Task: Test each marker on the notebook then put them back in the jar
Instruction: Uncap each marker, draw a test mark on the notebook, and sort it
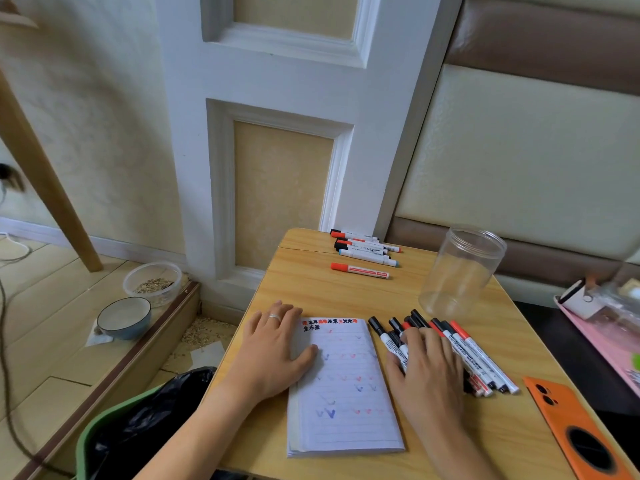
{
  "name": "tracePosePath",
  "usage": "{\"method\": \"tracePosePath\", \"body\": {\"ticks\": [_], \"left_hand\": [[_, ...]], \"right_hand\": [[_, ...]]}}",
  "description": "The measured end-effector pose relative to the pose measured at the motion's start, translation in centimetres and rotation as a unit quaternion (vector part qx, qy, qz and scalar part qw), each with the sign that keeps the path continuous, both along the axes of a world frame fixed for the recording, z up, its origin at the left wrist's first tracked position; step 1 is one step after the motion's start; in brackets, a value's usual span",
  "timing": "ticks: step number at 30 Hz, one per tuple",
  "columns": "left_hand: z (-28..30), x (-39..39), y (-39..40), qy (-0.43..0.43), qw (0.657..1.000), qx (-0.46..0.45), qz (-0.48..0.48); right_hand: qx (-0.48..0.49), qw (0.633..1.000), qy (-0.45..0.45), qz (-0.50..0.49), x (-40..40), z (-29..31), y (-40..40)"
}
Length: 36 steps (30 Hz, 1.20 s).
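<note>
Wooden table [346, 292]: left hand [273, 351] flat, open on notebook [346, 393]; right hand [429, 368] fingers spread over marker pile [474, 351]

Bare table [388, 292] lies open between my notebook [343, 386] and the far markers [363, 251] — room to reach through. The jar [460, 271] stands at the right, the marker pile [464, 355] below it, the orange phone [581, 431] crowding the near corner — wall close behind.

I saw the open notebook [346, 386] flat, marked with ticks; a pile of markers [467, 351] lay beside it, the clear jar [462, 271] upright behind, more markers [365, 249] farther back.
</note>
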<state>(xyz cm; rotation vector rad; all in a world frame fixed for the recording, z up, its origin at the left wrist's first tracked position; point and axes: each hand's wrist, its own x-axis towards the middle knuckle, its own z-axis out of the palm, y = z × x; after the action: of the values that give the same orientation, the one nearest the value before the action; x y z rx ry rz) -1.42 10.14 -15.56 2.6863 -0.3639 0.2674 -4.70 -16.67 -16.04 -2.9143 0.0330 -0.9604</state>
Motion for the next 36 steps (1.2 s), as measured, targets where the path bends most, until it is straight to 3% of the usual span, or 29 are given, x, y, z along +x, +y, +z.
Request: {"method": "tracePosePath", "body": {"ticks": [7, 14, 24, 31, 36], "left_hand": [[0.6, -0.2, -0.2, 0.027, 0.996, 0.085, 0.027], [0.5, -0.1, -0.2, 0.046, 0.994, 0.096, 0.024], [0.5, -0.2, -0.2, 0.052, 0.992, 0.117, 0.02], [0.5, -0.2, -0.2, 0.048, 0.992, 0.112, 0.018], [0.5, -0.2, -0.2, 0.04, 0.995, 0.087, 0.019]], "right_hand": [[0.028, 0.997, -0.022, 0.062, 2.5, 2.7, 1.4], [0.009, 0.987, 0.069, 0.144, 11.2, 4.3, 4.4], [-0.042, 0.977, 0.196, 0.066, 19.4, 3.7, 6.9], [-0.084, 0.983, 0.138, 0.085, 19.4, 3.4, 6.8], [-0.081, 0.98, -0.007, 0.184, 16.0, 4.4, 7.2]]}}
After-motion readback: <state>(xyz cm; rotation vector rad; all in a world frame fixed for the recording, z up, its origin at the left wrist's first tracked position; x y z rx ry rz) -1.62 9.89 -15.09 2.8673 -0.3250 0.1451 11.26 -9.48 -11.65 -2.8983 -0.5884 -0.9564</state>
